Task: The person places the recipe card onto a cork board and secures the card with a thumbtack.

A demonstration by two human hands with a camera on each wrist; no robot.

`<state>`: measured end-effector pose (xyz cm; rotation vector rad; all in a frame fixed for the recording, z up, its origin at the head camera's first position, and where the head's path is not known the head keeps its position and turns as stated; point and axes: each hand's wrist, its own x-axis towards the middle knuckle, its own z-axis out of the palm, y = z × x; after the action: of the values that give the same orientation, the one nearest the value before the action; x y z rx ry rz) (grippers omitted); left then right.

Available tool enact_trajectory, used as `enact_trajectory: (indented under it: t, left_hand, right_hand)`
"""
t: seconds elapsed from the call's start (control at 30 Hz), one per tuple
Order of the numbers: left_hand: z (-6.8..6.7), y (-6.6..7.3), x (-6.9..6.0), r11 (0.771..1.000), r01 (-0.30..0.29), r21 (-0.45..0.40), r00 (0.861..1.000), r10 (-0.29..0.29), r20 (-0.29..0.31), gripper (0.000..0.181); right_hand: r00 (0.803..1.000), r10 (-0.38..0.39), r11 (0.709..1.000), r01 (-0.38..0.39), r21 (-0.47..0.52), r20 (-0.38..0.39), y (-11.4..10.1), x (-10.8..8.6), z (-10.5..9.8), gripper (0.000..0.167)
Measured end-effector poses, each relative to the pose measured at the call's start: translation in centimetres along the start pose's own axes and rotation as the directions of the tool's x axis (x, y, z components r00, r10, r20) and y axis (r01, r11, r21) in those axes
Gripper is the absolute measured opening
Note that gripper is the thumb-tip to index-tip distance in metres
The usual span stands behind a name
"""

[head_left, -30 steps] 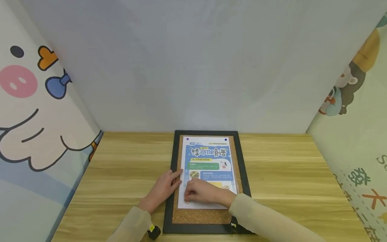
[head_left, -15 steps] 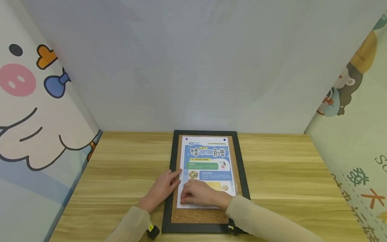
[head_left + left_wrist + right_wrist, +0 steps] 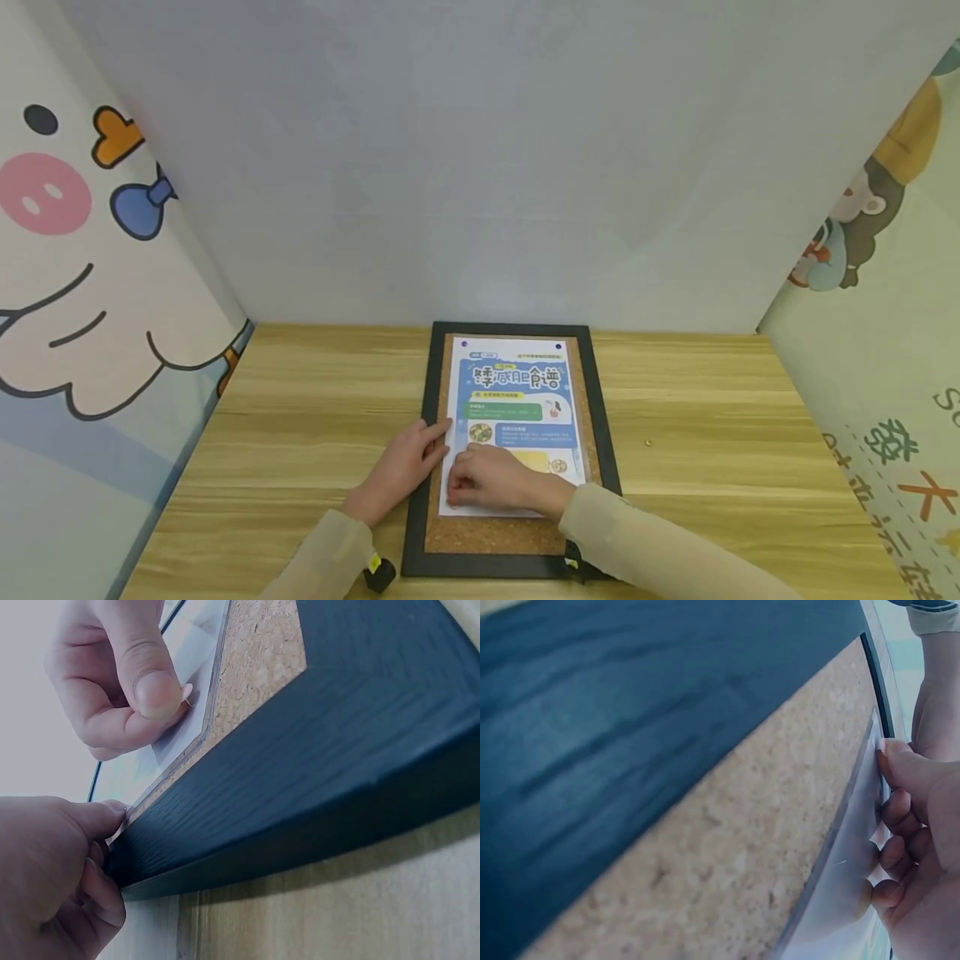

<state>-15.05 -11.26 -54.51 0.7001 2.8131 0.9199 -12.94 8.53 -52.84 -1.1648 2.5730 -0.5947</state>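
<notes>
A sheet of paper (image 3: pixel 517 417) printed in blue and green lies on a black-framed corkboard (image 3: pixel 480 535). A purple pushpin (image 3: pixel 464 343) and a dark blue pushpin (image 3: pixel 558 346) stand at its top corners. Over the lower left corner my right hand (image 3: pixel 498 479) pinches a small pale pink pushpin (image 3: pixel 187 691) between thumb and fingers. Whether its point has entered the paper cannot be seen. My left hand (image 3: pixel 397 471) rests across the frame's left side, with fingertips at the paper's left edge. Its lower fingers bend beside the frame in the left wrist view.
A small brass-coloured piece (image 3: pixel 648 443), too tiny to identify, lies on the wooden table (image 3: pixel 712 400) right of the board. A grey wall (image 3: pixel 480 167) rises behind the table. Printed cartoon panels flank both sides.
My right hand has shifted slightly left and down toward the paper's lower left corner, then stays almost still. The left hand keeps its place on the board.
</notes>
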Motion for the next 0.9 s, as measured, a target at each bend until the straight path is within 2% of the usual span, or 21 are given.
enact_trajectory:
  t: [0.5, 0.9]
  left_hand:
    - [-0.07, 0.09, 0.07, 1.000, 0.006, 0.004, 1.000, -0.006, 0.009, 0.041]
    - [-0.36, 0.24, -0.12, 1.000, -0.014, 0.007, 1.000, 0.014, 0.001, 0.042]
  right_hand:
    - [1.000, -0.008, 0.999, 0.008, -0.046, 0.015, -0.61, -0.08, -0.23, 0.011]
    - [0.998, -0.066, 0.990, 0.067, -0.126, 0.014, -0.31, 0.07, 0.26, 0.011]
